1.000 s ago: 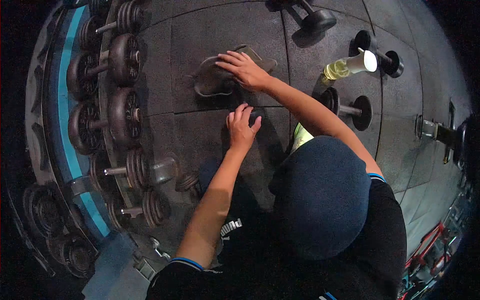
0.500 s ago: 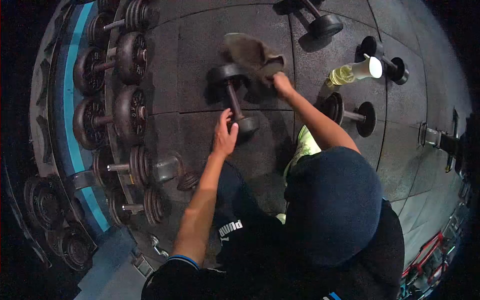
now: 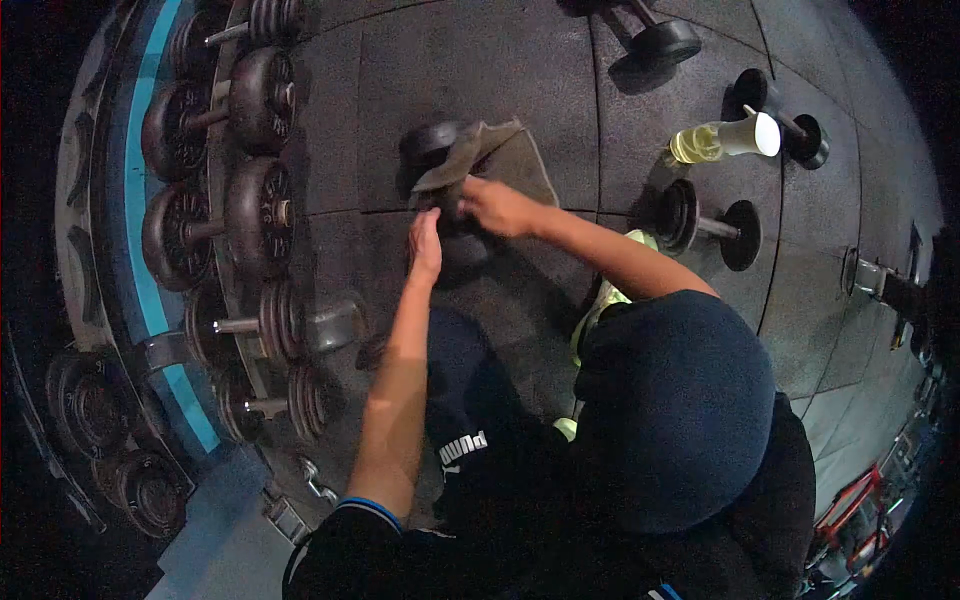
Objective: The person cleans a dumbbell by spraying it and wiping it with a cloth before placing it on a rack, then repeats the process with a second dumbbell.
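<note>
A dark dumbbell (image 3: 426,146) lies on the floor in front of me, its handle mostly hidden by a grey-brown cloth (image 3: 515,165) and my hands. My right hand (image 3: 500,208) is closed on the cloth and presses it against the handle. On the left side of the same dumbbell, my left hand (image 3: 425,245) has its fingers together and bent in at the handle, near the closer head. Its fingertips are partly hidden close to the cloth's edge.
To the left runs a rack of plate-loaded dumbbells (image 3: 262,215). A spray bottle (image 3: 725,138) with yellowish liquid stands at the right, among other dumbbells (image 3: 710,228) on the floor. A light-coloured shoe (image 3: 592,320) shows beside my knee. Dark rubber tiles (image 3: 480,60) cover the floor.
My right hand has brought the cloth left and toward me, from beyond the dumbbell onto its handle. My left hand has shifted slightly left and up, its spread fingers now closed in.
</note>
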Tool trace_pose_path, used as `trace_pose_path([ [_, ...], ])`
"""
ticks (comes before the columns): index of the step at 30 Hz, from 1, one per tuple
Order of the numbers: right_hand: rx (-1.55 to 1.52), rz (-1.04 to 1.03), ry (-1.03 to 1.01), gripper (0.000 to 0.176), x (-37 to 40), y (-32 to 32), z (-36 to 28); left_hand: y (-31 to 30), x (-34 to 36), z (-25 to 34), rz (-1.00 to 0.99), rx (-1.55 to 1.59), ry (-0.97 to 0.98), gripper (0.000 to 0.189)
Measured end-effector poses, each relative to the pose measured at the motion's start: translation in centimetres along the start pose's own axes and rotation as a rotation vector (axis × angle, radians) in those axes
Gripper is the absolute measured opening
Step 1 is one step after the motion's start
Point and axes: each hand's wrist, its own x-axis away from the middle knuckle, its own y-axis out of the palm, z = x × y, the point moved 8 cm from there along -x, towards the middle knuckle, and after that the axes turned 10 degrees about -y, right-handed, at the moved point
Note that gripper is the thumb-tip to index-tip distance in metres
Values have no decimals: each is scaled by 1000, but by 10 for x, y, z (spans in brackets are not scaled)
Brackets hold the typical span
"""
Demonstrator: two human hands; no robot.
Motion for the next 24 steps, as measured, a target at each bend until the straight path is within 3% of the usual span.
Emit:
trace_pose_path([
  [1,216,-176,-231,29,8,19,-17,-2,6,-7,111,106,37,58],
  [2,168,-218,-168,28,16,22,-26,-4,15,-12,222,213,76,58],
  [3,122,-263,-105,27,27,23,-35,-10,28,-31,442,64,-81,61],
  [4,80,-316,-44,26,29,14,-47,-4,39,-32,527,-16,-169,60],
  [5,199,-521,172,29,29,2,-47,5,40,-25,494,-58,-118,58],
  [6,302,-679,250,28,22,-21,-60,10,38,-20,460,-102,-67,56],
  [7,328,-576,-12,28,23,-38,-53,16,18,-47,611,-335,235,50],
  [8,246,-695,29,33,24,-55,-58,20,24,-31,516,-214,228,50],
  [9,21,-632,362,43,11,-81,-98,24,40,8,421,-92,220,49],
  [10,83,-675,391,46,9,-93,-114,27,49,30,328,33,217,49],
  [12,226,-763,438,52,7,-115,-132,20,39,19,366,97,259,45],
  [15,209,-769,390,54,-10,-110,-173,7,30,3,364,157,250,43],
  [18,321,-874,128,60,-10,-60,-173,4,19,-6,328,220,362,42],
  [20,555,-973,-251,64,8,0,-125,10,13,-18,346,207,470,43],
  [21,595,-945,-214,65,15,27,-105,15,-10,-60,248,398,337,51],
  [22,636,-912,-181,66,17,51,-94,9,-7,-62,207,627,215,53],
  [24,646,-563,-211,63,5,68,-96,5,29,-58,114,1068,-51,58],
])
